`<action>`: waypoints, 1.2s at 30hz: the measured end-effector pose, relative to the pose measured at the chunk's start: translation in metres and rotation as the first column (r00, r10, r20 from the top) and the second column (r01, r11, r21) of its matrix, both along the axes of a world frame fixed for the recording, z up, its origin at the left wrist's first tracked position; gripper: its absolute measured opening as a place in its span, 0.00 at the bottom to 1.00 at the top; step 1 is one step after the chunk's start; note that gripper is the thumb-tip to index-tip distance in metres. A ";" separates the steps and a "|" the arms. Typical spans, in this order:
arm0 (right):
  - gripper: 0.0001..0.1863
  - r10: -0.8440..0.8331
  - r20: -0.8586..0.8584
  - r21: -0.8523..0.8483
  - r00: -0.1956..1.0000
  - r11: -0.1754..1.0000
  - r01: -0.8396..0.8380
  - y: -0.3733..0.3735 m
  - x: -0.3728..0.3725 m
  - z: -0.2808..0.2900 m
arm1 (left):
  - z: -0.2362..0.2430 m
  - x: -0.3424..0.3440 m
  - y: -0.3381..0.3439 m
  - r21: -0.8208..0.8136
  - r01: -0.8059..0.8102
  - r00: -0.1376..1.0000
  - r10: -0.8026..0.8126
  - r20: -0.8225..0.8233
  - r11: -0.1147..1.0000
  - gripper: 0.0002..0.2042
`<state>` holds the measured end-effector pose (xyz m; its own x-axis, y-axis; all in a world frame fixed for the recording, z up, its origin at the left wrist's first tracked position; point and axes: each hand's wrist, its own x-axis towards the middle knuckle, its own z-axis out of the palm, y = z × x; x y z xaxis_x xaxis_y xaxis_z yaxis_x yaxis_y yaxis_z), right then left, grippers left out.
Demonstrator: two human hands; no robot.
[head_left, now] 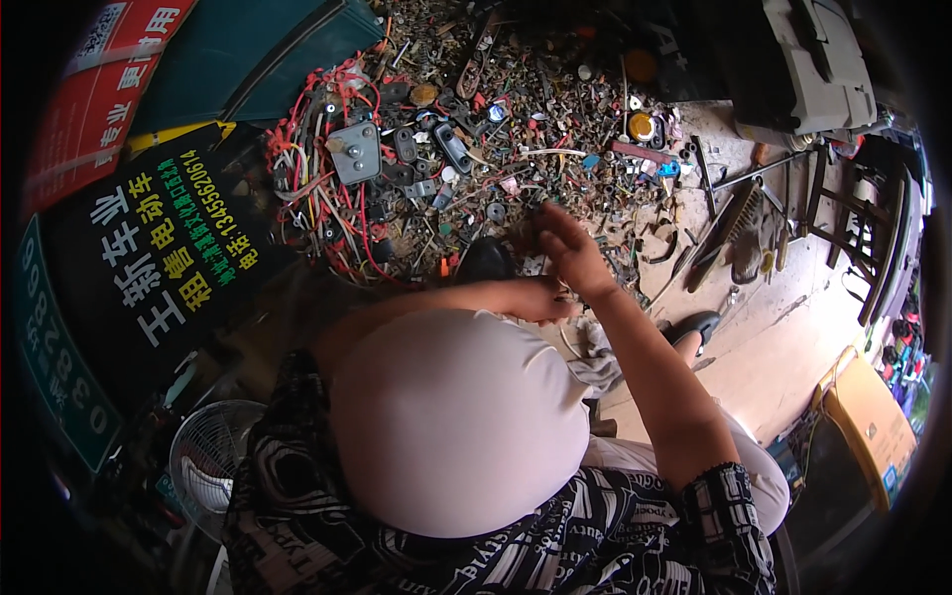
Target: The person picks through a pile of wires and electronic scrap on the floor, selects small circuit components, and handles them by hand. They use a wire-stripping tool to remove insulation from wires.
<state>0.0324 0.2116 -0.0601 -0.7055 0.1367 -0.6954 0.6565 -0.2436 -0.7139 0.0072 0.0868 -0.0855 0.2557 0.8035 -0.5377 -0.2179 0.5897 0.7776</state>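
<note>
My left hand (543,300) reaches across from the left, just past a big pale cloth-covered bulge (456,426). Its fingers are curled together, and whatever they hold is too small or hidden to make out. Above it, my right hand (575,253) hangs over the near edge of a wide heap of small scrap parts (535,119). Its fingers are bent but apart, with nothing visible between them. Close to the left of both hands is a black shoe (486,260). A grey metal box-like part (355,153) lies among red wires (372,213) on the heap's left side.
Hand tools, including long pliers (729,228), lie on the pale floor to the right, below a grey case (828,69). A dark sign board (178,238) and a fan (208,456) stand left. A yellow-brown box (863,426) is at far right.
</note>
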 end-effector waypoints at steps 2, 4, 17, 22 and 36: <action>0.30 -0.068 -0.165 0.216 0.984 0.971 0.103 -0.003 -0.003 0.000 | -0.001 -0.001 -0.006 0.008 -0.024 1.000 0.024 0.018 1.000 0.24; 0.29 -0.115 -0.145 0.220 0.983 0.964 0.146 -0.008 -0.016 0.021 | -0.006 0.002 -0.011 -0.007 -0.048 0.999 0.048 0.003 0.999 0.24; 0.25 0.673 0.055 0.838 0.737 0.371 -0.401 -0.029 -0.040 0.023 | -0.002 -0.002 -0.004 0.035 -0.063 0.997 0.062 0.036 0.997 0.23; 0.11 0.638 0.173 0.864 0.750 0.268 -0.427 -0.013 -0.029 0.017 | 0.002 -0.005 -0.003 0.054 -0.055 0.998 0.053 0.039 0.997 0.22; 0.09 0.442 0.050 0.652 0.896 0.665 -0.364 -0.003 0.044 0.011 | 0.012 0.001 -0.008 0.160 0.216 0.946 -0.166 -0.278 0.963 0.17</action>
